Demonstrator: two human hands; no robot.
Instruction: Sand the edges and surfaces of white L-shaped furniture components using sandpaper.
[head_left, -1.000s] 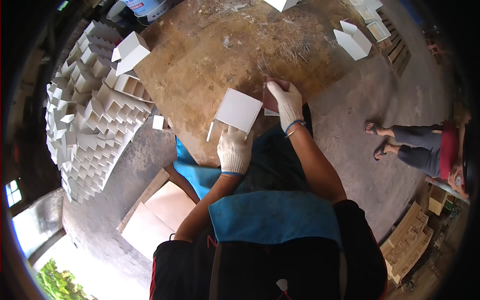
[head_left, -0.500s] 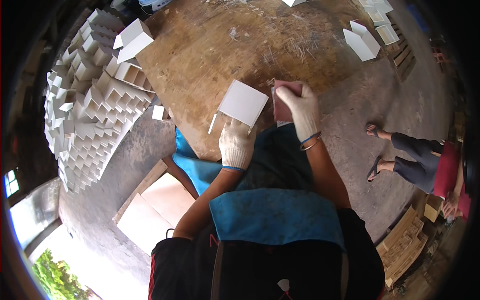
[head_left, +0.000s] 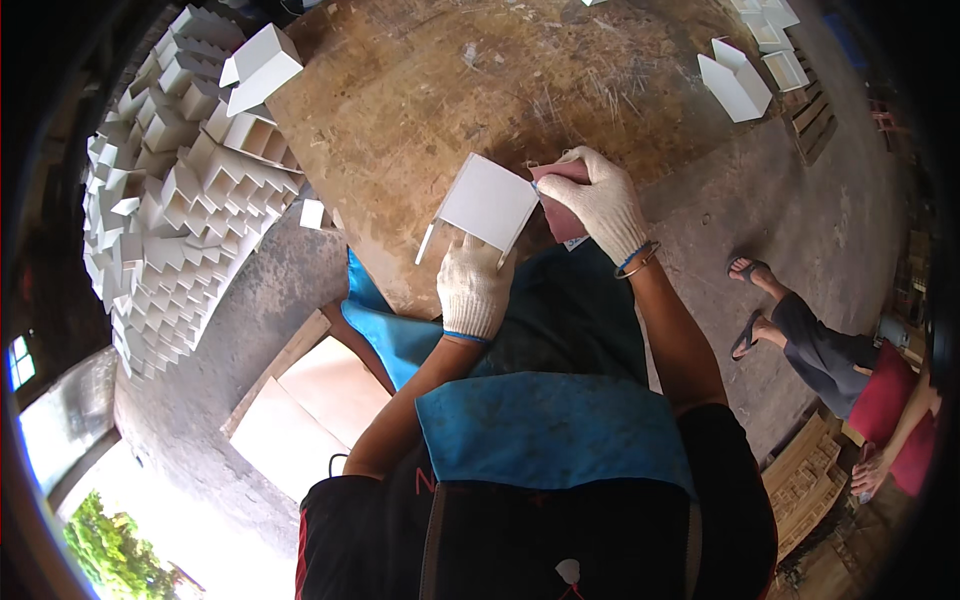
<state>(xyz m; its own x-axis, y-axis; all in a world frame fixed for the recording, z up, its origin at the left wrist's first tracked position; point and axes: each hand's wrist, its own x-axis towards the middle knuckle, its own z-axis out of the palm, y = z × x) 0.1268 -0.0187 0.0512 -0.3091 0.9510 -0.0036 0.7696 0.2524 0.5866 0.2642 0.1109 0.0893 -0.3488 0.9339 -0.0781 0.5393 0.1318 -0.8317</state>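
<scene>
Head view. Left hand (head_left: 473,290): gloved, forearm rising from the lower edge, fingers closed on the near edge of a small white open box (head_left: 487,203), which it holds tilted over the near edge of the worn wooden table (head_left: 420,100).

Right hand (head_left: 603,205): gloved, bangle at the wrist, fingers curled around a reddish-brown sanding sheet (head_left: 560,200) pressed against the box's right edge (the sheet is mostly hidden under the glove).

Far left: a large heap of like white boxes (head_left: 170,200), edges bent by the lens. Far right: more white boxes (head_left: 735,85) on the table. Right: a second person (head_left: 850,365), partly cut off, feet in sandals.
</scene>
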